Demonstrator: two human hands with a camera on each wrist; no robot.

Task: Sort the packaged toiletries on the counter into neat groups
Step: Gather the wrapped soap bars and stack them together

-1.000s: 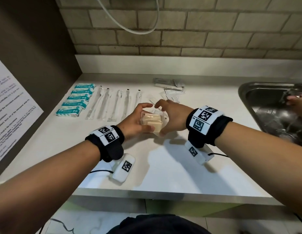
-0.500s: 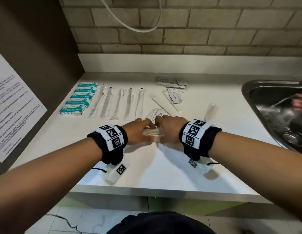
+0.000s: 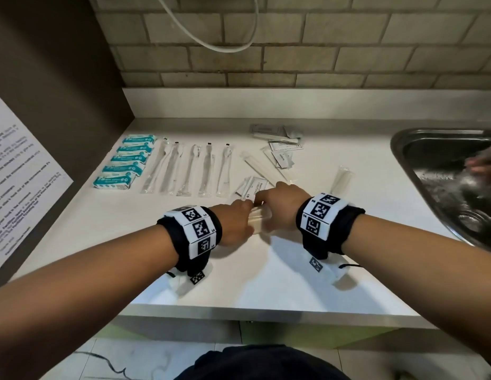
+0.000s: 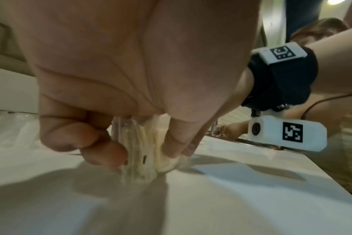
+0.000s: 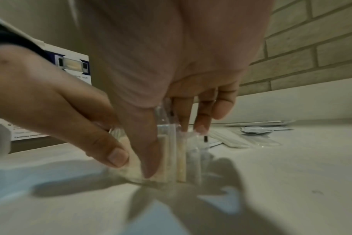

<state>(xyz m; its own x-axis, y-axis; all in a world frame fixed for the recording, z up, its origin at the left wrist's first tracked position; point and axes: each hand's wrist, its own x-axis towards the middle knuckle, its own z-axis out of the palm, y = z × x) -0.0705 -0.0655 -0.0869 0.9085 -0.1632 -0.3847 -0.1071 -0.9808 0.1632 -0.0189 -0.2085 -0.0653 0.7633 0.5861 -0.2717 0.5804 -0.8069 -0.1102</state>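
Both hands, left hand and right hand, have fingers curled round a stack of clear-wrapped packets, stood on edge on the counter.

wall: tan brick | counter: white | sink: steel

Both bare forearms extend forward side by side, each wrist wrapped in a black band carrying white fiducial-marker tiles. The left hand and the right hand meet knuckles-up, fingertips pointing down. Left fingers are curled; the right thumb and fingers are extended downward in a pinch.
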